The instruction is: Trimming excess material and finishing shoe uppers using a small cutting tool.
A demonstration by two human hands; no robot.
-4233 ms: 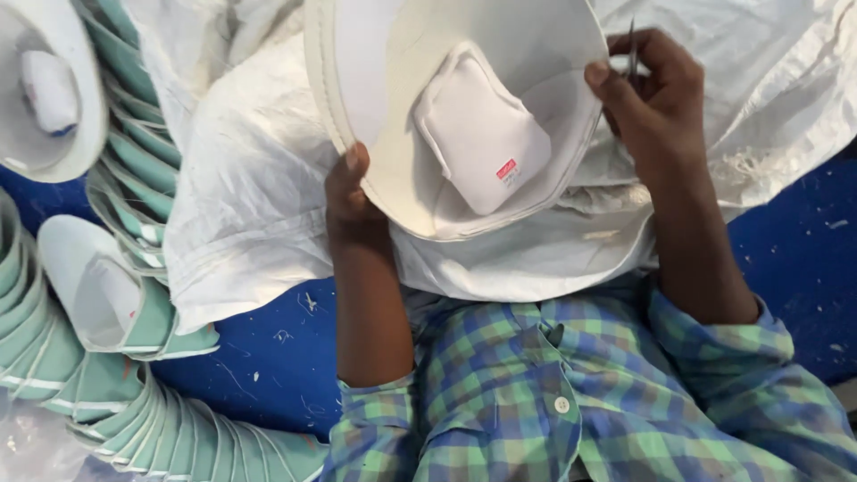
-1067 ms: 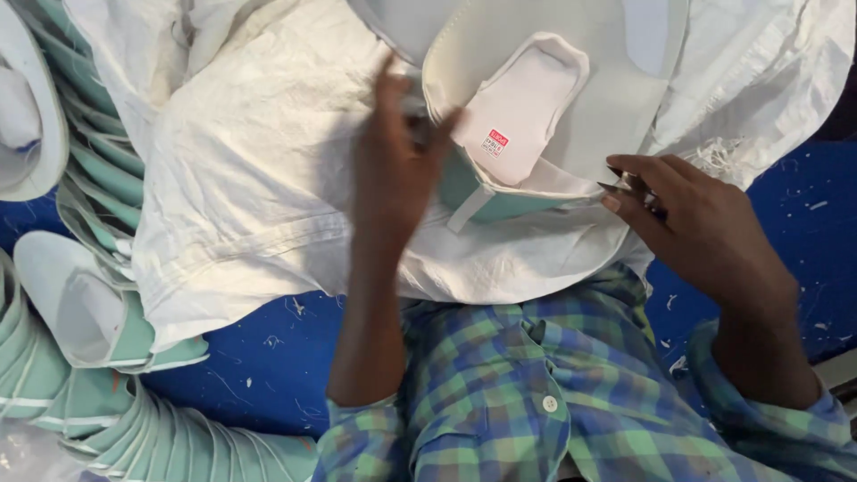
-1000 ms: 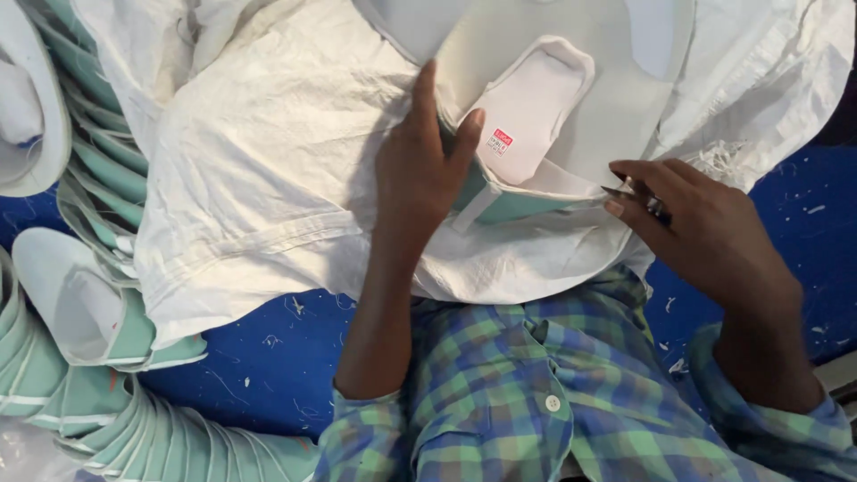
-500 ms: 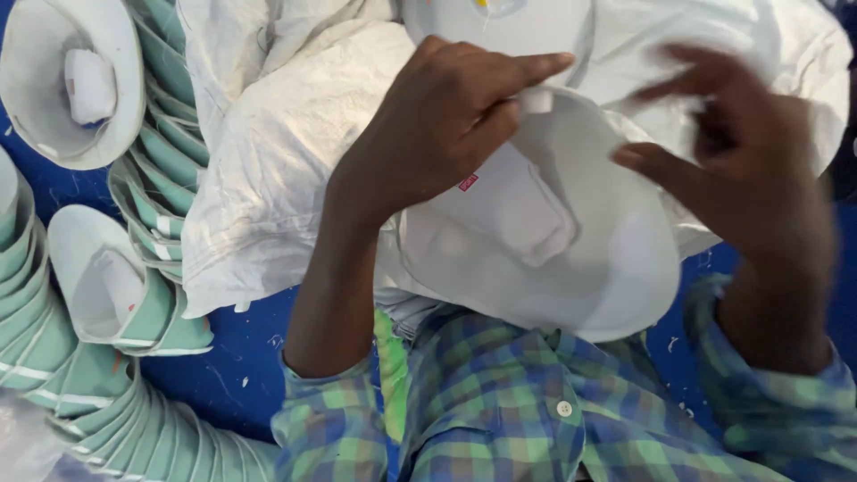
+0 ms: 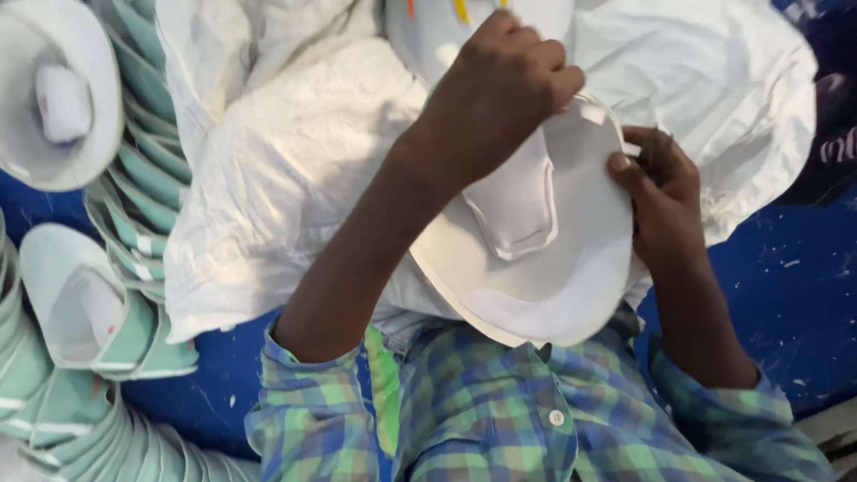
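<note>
A white moulded cup-shaped piece [image 5: 544,268] with a raised padded insert [image 5: 518,201] in its hollow is held over my lap. My left hand [image 5: 495,89] grips its upper rim from above, fingers curled around the edge. My right hand [image 5: 661,192] pinches the right side of the rim near a small white tab [image 5: 594,114]. A crumpled white sack [image 5: 286,170] lies under the piece.
Stacks of nested green-and-white cup pieces [image 5: 134,178] curve along the left, with one open piece [image 5: 89,312] lying by itself and another [image 5: 54,98] at top left. A blue sheet [image 5: 768,295] covers the ground. My checked shirt [image 5: 500,411] fills the bottom.
The cup piece has been turned and brought lower and closer. My left hand moved from its face to the top rim. My right hand shifted up to the right rim.
</note>
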